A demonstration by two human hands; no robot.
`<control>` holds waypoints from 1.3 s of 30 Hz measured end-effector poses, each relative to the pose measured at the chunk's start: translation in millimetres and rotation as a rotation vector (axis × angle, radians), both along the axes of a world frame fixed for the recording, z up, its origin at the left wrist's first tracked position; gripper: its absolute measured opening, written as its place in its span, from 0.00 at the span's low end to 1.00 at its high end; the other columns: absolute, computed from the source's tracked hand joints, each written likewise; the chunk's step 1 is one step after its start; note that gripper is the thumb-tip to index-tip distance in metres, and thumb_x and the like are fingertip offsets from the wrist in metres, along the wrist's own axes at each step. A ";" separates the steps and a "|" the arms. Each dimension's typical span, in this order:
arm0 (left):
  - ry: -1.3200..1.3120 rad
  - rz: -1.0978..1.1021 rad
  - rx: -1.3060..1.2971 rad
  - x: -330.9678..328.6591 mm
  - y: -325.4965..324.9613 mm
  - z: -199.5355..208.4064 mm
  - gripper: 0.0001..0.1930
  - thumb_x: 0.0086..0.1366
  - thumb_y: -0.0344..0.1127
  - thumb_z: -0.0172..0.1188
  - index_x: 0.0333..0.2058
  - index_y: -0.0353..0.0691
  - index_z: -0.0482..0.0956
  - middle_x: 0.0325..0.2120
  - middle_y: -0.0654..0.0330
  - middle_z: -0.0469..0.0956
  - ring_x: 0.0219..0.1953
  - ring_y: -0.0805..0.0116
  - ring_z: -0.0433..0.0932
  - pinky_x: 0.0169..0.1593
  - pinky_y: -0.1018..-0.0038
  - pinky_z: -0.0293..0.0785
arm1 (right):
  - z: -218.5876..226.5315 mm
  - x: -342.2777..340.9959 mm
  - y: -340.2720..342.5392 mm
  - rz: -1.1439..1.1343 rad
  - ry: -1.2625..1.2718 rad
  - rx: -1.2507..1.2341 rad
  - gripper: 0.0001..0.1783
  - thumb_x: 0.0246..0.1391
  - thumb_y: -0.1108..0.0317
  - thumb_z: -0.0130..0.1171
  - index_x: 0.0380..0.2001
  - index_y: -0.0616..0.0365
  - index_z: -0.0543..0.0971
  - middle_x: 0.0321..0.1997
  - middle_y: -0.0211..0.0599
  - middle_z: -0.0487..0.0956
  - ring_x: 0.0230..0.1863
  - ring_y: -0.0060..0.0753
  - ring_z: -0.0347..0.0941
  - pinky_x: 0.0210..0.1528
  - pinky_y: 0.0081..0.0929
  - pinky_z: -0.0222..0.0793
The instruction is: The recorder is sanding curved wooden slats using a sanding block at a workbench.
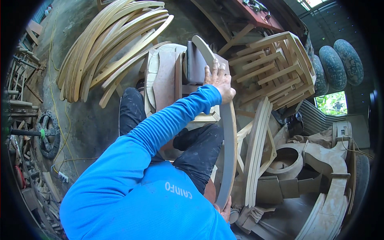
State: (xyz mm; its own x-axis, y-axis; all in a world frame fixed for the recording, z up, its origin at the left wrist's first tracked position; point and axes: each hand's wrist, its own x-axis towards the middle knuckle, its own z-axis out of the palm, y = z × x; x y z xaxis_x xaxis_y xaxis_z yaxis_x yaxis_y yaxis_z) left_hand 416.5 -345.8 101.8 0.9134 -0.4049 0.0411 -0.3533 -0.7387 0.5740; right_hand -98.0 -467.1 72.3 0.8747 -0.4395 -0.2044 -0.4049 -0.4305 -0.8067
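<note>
A long curved wooden strip (229, 138) with a grey broad side and pale edges runs lengthwise beside my right leg. My left hand (219, 81) lies over its upper part, fingers spread and stretched out across it. Near my body, my right hand (226, 211) is closed around the strip's lower end, mostly hidden by my blue sleeve and torso. Beyond my left hand, the strip's far tip (202, 47) passes over a dark flat panel (197, 66) on a wooden stand (164, 78) in front of my knees.
Many curved wooden slats (108, 44) are stacked at the far left. Wooden frames (280, 72) stand at the far right, and several long strips (258, 152) lean nearer. A large cast machine part (332, 160) sits right. A yellow cord (67, 128) crosses the left floor near a wheel (49, 134).
</note>
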 end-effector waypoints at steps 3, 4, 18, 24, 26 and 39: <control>0.021 -0.008 0.037 21.6 -2.7 -4.2 0.36 0.60 0.51 0.53 0.65 0.37 0.71 0.76 0.41 0.46 0.79 0.38 0.30 0.75 0.38 0.28 | 9.8 24.8 4.8 -0.008 0.005 0.134 0.42 0.61 0.73 0.62 0.74 0.54 0.54 0.44 0.43 0.81 0.31 0.33 0.81 0.35 0.31 0.79; 0.020 -0.001 0.028 33.9 -1.6 -7.3 0.35 0.62 0.51 0.52 0.65 0.36 0.71 0.76 0.42 0.46 0.79 0.39 0.29 0.76 0.39 0.27 | 12.9 40.8 6.0 -0.037 0.043 0.294 0.42 0.62 0.74 0.60 0.75 0.53 0.52 0.43 0.41 0.80 0.28 0.32 0.79 0.31 0.30 0.78; 0.079 0.114 0.056 170.8 39.9 -56.9 0.40 0.67 0.53 0.49 0.74 0.45 0.56 0.79 0.50 0.34 0.80 0.53 0.28 0.77 0.44 0.23 | -25.2 423.2 40.6 0.310 -0.064 0.241 0.39 0.65 0.69 0.57 0.74 0.44 0.53 0.33 0.37 0.76 0.16 0.30 0.72 0.17 0.30 0.73; 0.087 0.104 0.136 182.6 47.2 -50.1 0.40 0.67 0.54 0.47 0.75 0.45 0.54 0.79 0.50 0.34 0.80 0.54 0.30 0.77 0.44 0.23 | -18.5 460.9 60.7 0.255 0.003 0.353 0.37 0.66 0.66 0.58 0.74 0.41 0.54 0.31 0.37 0.77 0.17 0.29 0.72 0.16 0.30 0.73; 0.062 0.071 0.148 160.9 41.4 -45.6 0.40 0.66 0.54 0.49 0.74 0.45 0.57 0.78 0.48 0.35 0.80 0.51 0.30 0.76 0.43 0.24 | -12.2 440.0 55.2 0.258 -0.021 0.340 0.37 0.66 0.65 0.58 0.74 0.41 0.54 0.30 0.37 0.77 0.16 0.29 0.72 0.16 0.30 0.73; -0.088 -0.176 0.004 -9.8 -10.7 -42.3 0.43 0.68 0.64 0.48 0.75 0.49 0.52 0.77 0.44 0.39 0.80 0.47 0.30 0.74 0.35 0.26 | 1.5 77.2 -26.6 0.001 0.124 0.603 0.35 0.64 0.72 0.56 0.71 0.51 0.55 0.25 0.41 0.76 0.19 0.34 0.76 0.22 0.33 0.76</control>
